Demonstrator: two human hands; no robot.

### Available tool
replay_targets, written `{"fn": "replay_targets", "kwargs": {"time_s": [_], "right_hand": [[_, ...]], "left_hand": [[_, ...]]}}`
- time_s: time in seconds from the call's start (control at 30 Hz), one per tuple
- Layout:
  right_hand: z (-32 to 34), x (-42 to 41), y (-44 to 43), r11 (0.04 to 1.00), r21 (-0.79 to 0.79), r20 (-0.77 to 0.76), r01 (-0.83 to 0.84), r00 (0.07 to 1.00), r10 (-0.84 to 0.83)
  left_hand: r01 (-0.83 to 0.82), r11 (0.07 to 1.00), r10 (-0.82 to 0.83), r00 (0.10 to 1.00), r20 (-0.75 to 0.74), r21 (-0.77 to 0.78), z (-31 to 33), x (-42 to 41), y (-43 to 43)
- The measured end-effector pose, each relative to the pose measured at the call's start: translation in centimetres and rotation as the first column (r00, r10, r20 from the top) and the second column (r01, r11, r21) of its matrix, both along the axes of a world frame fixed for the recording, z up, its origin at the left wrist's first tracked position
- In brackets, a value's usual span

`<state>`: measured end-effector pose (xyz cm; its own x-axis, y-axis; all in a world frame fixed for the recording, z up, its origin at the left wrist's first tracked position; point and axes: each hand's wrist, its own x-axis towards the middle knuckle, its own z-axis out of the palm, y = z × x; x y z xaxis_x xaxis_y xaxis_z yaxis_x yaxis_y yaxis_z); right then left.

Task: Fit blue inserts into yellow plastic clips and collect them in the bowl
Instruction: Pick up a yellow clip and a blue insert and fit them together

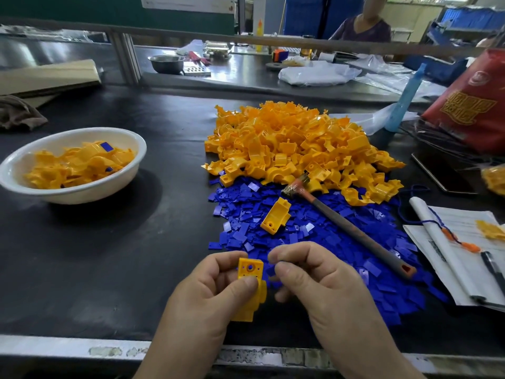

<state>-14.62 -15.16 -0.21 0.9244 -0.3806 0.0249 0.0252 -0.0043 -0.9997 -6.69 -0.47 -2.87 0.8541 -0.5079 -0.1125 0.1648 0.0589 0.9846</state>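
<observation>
My left hand (210,294) grips a yellow clip (250,272) upright near the table's front edge, thumb pressed on its face. My right hand (308,274) is right beside the clip with thumb and forefinger pinched together; whether a blue insert is between them is hidden. A spread of blue inserts (314,242) lies behind my hands, with one loose yellow clip (276,216) on top. Beyond it rises a big heap of yellow clips (295,143). A white bowl (82,187) at the left holds several clips with blue inserts.
A small hammer (352,228) lies across the blue inserts. Papers, a pen (492,269) and a red bag (470,105) crowd the right side. A metal bowl (166,62) and a seated person (363,26) are beyond the far rail. Cardboard (46,77) lies at the far left.
</observation>
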Motion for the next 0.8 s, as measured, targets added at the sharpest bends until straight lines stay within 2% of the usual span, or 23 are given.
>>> {"fn": "replay_targets", "kwargs": {"time_s": [0.17, 0.33, 0.43, 0.63, 0.73, 0.8], "right_hand": [[0.1, 0.0, 1.1, 0.998, -0.063, -0.038, 0.019, 0.999, -0.021], [-0.2, -0.4, 1.6, 0.925, -0.377, -0.032, 0.051, 0.997, -0.068], [0.0, -0.4, 1.7, 0.892, -0.449, -0.023, 0.047, 0.998, -0.064], [0.1, -0.2, 1.4, 0.912, -0.411, -0.052, 0.011, 0.998, -0.036], [0.2, 0.0, 1.2, 0.968, -0.229, -0.094, -0.101, 0.992, 0.082], [0.4, 0.0, 1.2, 0.975, -0.168, -0.100, -0.143, 0.987, 0.128]], "left_hand": [[0.018, 0.998, -0.017, 1.000, 0.010, -0.062, 0.5, -0.7, -0.1], [-0.011, 0.998, 0.013, 0.999, 0.034, -0.056, 0.8, -0.6, 0.4], [-0.017, 0.999, 0.018, 0.999, 0.038, -0.034, 0.6, -0.6, 0.4], [-0.003, 1.000, 0.003, 0.999, 0.040, -0.004, 0.6, -0.6, 0.4], [0.024, 0.999, -0.023, 1.000, 0.021, -0.025, 0.7, -0.6, 0.4], [0.035, 0.999, -0.035, 0.999, 0.007, -0.042, 0.7, -0.6, 0.4]]}}
